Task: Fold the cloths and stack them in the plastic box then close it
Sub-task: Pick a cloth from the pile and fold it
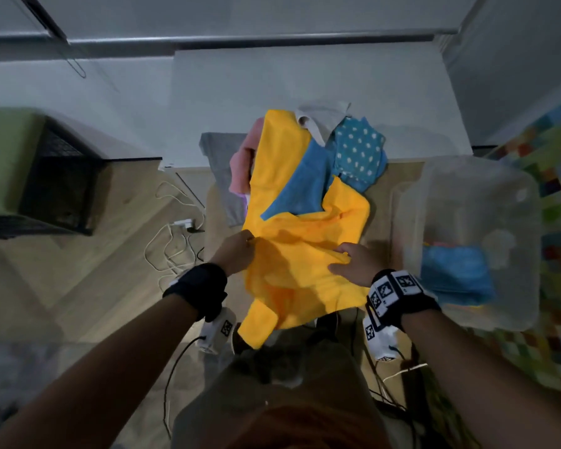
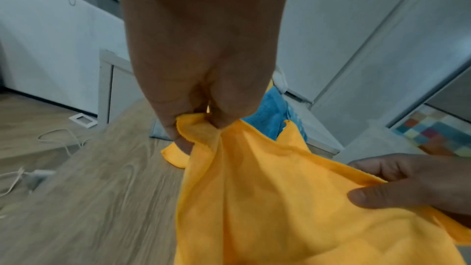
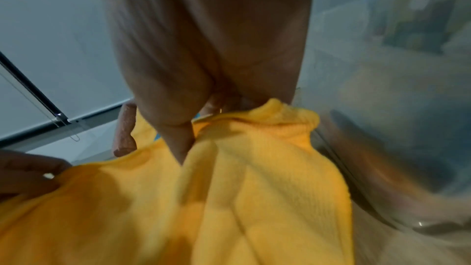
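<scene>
One yellow cloth (image 1: 305,241) is held up over the near end of the wooden tabletop (image 1: 382,202), crumpled, its far part draped across the pile of unfolded cloths. In that pile five more can be counted: one plain blue cloth (image 1: 305,186), one blue cloth with white dots (image 1: 358,150), one pink cloth (image 1: 242,163), one grey cloth (image 1: 221,163) and one pale beige cloth (image 1: 321,119). One clear plastic box (image 1: 467,241) stands to the right of the pile, and folded cloths are seen through its wall, a blue one (image 1: 455,270) uppermost; how many lie beneath cannot be told.

The yellow cloth's left edge is pinched by the left hand (image 1: 237,251), thumb and fingers (image 2: 229,116) closed tightly on a bunched hem. The right edge is gripped by the right hand (image 1: 353,264), its fingers (image 3: 178,140) curled into the fabric. The cloth is stretched loosely between the two hands and hangs below them.
</scene>
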`<move>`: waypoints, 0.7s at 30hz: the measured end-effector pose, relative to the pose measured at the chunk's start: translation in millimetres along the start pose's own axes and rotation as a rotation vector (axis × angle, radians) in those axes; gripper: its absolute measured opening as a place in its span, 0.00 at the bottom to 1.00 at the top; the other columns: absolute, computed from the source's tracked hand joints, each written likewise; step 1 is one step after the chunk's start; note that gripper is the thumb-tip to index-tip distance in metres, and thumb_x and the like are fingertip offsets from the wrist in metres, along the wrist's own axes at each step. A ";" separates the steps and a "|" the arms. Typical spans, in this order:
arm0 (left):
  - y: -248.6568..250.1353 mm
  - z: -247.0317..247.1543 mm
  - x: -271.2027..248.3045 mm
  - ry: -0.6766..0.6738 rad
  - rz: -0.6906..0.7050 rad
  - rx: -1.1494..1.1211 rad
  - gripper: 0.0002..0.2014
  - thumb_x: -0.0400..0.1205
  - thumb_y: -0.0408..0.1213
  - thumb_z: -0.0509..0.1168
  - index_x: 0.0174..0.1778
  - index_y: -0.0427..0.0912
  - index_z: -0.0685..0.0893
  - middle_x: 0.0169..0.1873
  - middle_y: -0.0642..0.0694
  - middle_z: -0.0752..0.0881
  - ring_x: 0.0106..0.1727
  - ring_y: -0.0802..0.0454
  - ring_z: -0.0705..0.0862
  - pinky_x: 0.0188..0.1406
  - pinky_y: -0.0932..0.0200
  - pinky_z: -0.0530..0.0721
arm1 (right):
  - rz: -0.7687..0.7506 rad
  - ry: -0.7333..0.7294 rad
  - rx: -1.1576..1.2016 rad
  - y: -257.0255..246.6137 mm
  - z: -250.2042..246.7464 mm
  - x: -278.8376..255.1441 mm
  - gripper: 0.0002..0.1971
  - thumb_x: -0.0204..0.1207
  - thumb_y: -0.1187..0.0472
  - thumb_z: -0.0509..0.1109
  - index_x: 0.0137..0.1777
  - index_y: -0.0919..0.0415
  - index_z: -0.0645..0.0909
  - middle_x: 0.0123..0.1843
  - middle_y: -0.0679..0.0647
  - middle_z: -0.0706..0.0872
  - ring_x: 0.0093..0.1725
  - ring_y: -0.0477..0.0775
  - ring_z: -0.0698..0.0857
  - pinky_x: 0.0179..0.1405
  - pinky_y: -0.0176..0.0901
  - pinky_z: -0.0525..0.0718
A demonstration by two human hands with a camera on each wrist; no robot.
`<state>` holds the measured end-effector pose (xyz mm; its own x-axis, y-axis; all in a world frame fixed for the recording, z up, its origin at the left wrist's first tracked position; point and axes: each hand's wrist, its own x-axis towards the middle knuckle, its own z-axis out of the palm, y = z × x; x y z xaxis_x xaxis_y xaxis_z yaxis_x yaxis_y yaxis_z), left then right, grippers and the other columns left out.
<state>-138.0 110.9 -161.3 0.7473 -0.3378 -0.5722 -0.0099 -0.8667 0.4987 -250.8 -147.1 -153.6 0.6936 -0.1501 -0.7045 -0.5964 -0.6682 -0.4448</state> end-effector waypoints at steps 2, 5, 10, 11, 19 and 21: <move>6.0 9.1 14.2 0.060 0.014 0.005 0.13 0.84 0.31 0.55 0.60 0.36 0.81 0.48 0.34 0.87 0.46 0.38 0.85 0.39 0.53 0.80 | 0.013 0.054 0.039 8.4 3.2 10.9 0.29 0.84 0.50 0.66 0.82 0.59 0.67 0.82 0.57 0.70 0.78 0.60 0.72 0.70 0.51 0.75; 15.5 16.9 36.4 0.165 0.044 0.031 0.12 0.83 0.30 0.55 0.54 0.38 0.83 0.43 0.34 0.87 0.44 0.37 0.86 0.37 0.51 0.80 | 0.041 0.142 0.107 13.8 1.0 27.1 0.27 0.86 0.52 0.63 0.82 0.60 0.67 0.81 0.58 0.71 0.77 0.61 0.73 0.71 0.51 0.76; 20.6 4.6 55.0 0.244 0.023 0.012 0.14 0.82 0.26 0.56 0.58 0.37 0.85 0.51 0.33 0.87 0.53 0.35 0.85 0.43 0.52 0.77 | -0.067 0.236 0.145 7.3 -18.3 45.6 0.15 0.86 0.60 0.65 0.69 0.64 0.80 0.65 0.63 0.83 0.61 0.63 0.82 0.50 0.44 0.75; 19.5 -0.1 56.4 0.256 0.018 -0.011 0.15 0.82 0.26 0.56 0.58 0.36 0.84 0.52 0.33 0.87 0.53 0.35 0.84 0.44 0.52 0.77 | -0.074 0.250 0.161 7.1 -22.0 49.2 0.12 0.85 0.61 0.66 0.64 0.64 0.82 0.61 0.64 0.84 0.57 0.63 0.83 0.47 0.44 0.74; 3.9 -36.5 54.0 0.395 -0.007 -0.135 0.10 0.83 0.32 0.57 0.40 0.31 0.79 0.32 0.37 0.80 0.33 0.44 0.75 0.28 0.55 0.66 | -0.106 0.226 0.135 -14.3 -43.4 62.2 0.14 0.85 0.56 0.67 0.66 0.60 0.83 0.71 0.56 0.82 0.71 0.58 0.79 0.58 0.41 0.75; 3.1 -48.4 52.0 0.431 -0.004 -0.139 0.10 0.82 0.33 0.57 0.41 0.35 0.81 0.32 0.41 0.81 0.33 0.46 0.76 0.27 0.57 0.68 | -0.135 0.271 0.111 -21.7 -46.1 65.9 0.14 0.85 0.56 0.67 0.66 0.60 0.83 0.69 0.55 0.84 0.69 0.58 0.80 0.58 0.42 0.76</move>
<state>-66.9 108.4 -158.0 0.9559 -0.1252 -0.2659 0.0611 -0.8003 0.5964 -173.5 -176.1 -164.9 0.8429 -0.2642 -0.4687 -0.5218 -0.6136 -0.5926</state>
